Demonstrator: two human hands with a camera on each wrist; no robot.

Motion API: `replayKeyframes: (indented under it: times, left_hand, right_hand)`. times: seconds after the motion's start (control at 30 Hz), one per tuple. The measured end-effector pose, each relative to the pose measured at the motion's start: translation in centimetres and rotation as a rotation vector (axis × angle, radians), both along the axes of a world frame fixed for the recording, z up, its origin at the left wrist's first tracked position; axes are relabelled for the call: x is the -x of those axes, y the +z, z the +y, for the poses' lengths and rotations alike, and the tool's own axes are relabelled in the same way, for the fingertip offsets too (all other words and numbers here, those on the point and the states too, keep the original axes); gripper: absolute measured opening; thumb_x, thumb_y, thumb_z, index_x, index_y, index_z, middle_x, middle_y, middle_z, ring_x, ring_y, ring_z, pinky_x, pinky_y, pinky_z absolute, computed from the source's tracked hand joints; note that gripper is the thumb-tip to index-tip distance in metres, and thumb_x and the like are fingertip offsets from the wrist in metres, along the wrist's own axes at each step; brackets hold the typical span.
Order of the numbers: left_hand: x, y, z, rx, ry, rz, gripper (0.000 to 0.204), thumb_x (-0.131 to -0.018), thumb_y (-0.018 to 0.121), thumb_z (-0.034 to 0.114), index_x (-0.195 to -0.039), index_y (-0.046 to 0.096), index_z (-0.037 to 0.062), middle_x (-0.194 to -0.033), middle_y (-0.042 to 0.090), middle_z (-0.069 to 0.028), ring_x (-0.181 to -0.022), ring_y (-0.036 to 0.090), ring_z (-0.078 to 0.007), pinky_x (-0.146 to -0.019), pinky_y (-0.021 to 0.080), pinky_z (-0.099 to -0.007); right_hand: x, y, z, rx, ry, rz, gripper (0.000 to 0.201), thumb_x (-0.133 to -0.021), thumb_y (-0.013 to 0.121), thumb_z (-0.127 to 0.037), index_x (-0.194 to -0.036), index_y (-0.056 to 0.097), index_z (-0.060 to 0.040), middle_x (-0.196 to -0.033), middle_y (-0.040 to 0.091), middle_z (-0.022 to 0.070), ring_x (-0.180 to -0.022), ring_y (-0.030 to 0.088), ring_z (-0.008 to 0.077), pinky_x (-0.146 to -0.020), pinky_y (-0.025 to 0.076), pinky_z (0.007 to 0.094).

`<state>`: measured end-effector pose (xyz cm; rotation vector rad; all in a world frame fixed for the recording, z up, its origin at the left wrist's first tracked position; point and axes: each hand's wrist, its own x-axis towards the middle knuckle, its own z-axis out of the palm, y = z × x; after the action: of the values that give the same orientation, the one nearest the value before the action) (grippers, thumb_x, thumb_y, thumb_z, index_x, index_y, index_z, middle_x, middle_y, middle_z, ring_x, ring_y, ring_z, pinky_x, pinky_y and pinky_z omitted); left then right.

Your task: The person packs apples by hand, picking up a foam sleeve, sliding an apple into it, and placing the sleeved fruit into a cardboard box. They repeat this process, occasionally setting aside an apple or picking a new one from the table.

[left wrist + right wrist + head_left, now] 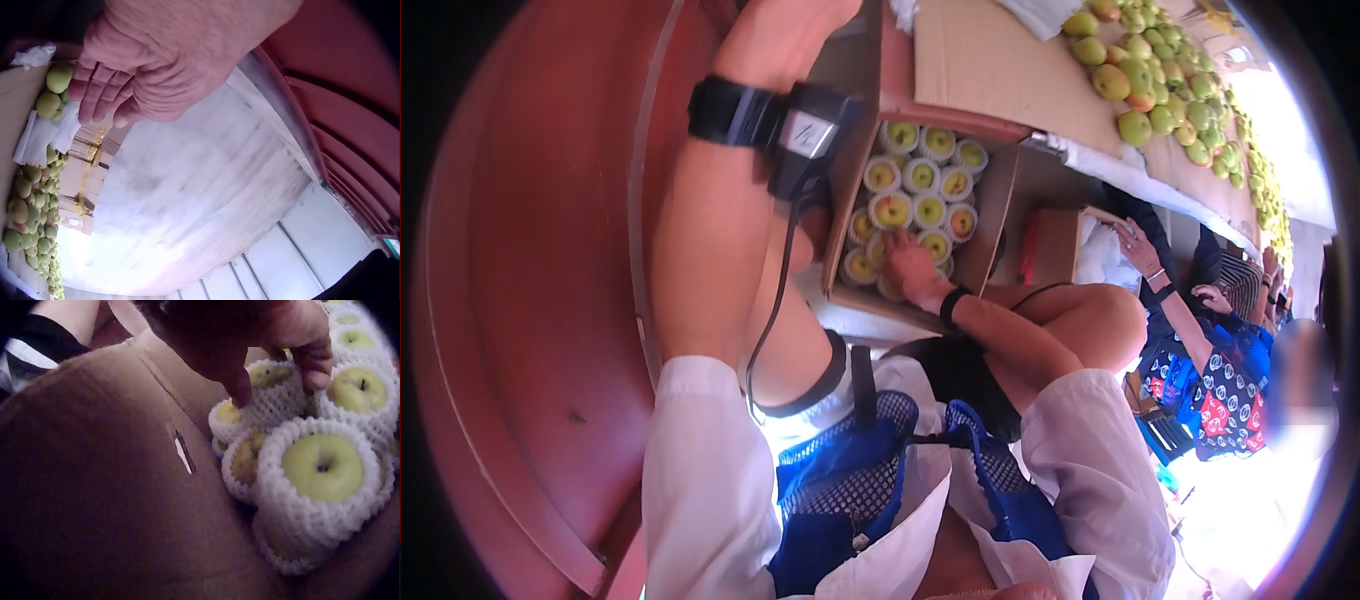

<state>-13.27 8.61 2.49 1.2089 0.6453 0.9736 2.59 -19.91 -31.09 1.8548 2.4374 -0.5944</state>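
Observation:
A cardboard box (990, 215) holds apples in white foam nets, packed in rows and stacked. My right hand (912, 272) reaches into the box at its near side. In the right wrist view, its thumb and fingers (315, 378) grip a netted apple (272, 390) from both sides. Beside that one, a larger netted apple (322, 469) sits closer to the camera. My left hand (156, 69) is stretched forward at the top of the head view, palm showing and fingers loosely extended, holding nothing. Loose green apples (59, 78) lie just beyond its fingertips in the left wrist view.
Many loose apples (1165, 85) lie on a cardboard-covered surface (990, 60) at the upper right. A red curved wall (540, 270) stands on the left. Another open box (1055, 245) is to the right, near another person's hand (1138, 248).

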Motion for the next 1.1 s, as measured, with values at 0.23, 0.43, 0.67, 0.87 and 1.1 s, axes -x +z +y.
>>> replayKeyframes:
  times: [0.23, 0.43, 0.67, 0.87, 1.1]
  left_hand:
    - [-0.1, 1.2, 0.4, 0.014, 0.103, -0.001, 0.033, -0.098, 0.065, 0.023, -0.121, 0.059, 0.0005, -0.112, 0.068, -0.0121, -0.106, 0.066, -0.0213, -0.085, 0.052, -0.0308]
    - [-0.1, 2.4, -0.3, 0.047, 0.15, -0.039, 0.027, -0.097, 0.065, 0.017, -0.121, 0.06, 0.0036, -0.115, 0.068, -0.0105, -0.107, 0.067, -0.0217, -0.087, 0.051, -0.0309]
    - [0.0, 3.2, 0.1, 0.02, 0.13, -0.095, 0.034, -0.098, 0.063, 0.018, -0.127, 0.058, 0.0014, -0.121, 0.067, -0.0118, -0.114, 0.065, -0.0222, -0.092, 0.051, -0.0331]
    - [-0.9, 2.6, -0.2, -0.04, 0.098, -0.06, 0.036, -0.099, 0.063, 0.022, -0.129, 0.059, 0.0012, -0.123, 0.069, -0.012, -0.115, 0.066, -0.0196, -0.092, 0.049, -0.03]
    - [-0.7, 2.5, -0.3, -0.023, 0.107, -0.022, 0.039, -0.098, 0.064, 0.023, -0.13, 0.058, 0.0009, -0.123, 0.068, -0.0112, -0.114, 0.066, -0.0193, -0.093, 0.049, -0.03]
  right_hand:
    - [0.4, 5.5, 2.3, 0.165, 0.005, -0.15, 0.04, -0.078, 0.071, -0.014, -0.116, 0.062, -0.0034, -0.115, 0.062, 0.0169, -0.109, 0.063, 0.033, -0.082, 0.056, 0.0428]
    - [-1.1, 14.7, 5.6, 0.105, 0.034, -0.063, 0.022, -0.083, 0.068, -0.019, -0.101, 0.069, -0.0067, -0.099, 0.071, 0.0147, -0.095, 0.071, 0.0337, -0.079, 0.056, 0.0447]
    - [-5.9, 26.1, 11.2, -0.104, -0.131, 0.069, 0.017, -0.088, 0.06, -0.02, -0.097, 0.07, -0.0097, -0.092, 0.071, 0.0179, -0.089, 0.069, 0.037, -0.076, 0.056, 0.0482]
    - [-12.8, 28.2, 18.9, -0.321, -0.287, 0.092, 0.031, -0.092, 0.06, -0.026, -0.117, 0.071, -0.0103, -0.127, 0.064, 0.0156, -0.109, 0.064, 0.0386, -0.094, 0.051, 0.0473]
    - [-16.1, 25.1, 26.7, -0.407, -0.381, -0.018, 0.037, -0.089, 0.06, -0.027, -0.123, 0.07, -0.0162, -0.141, 0.054, 0.0098, -0.125, 0.056, 0.0341, -0.101, 0.048, 0.0455]
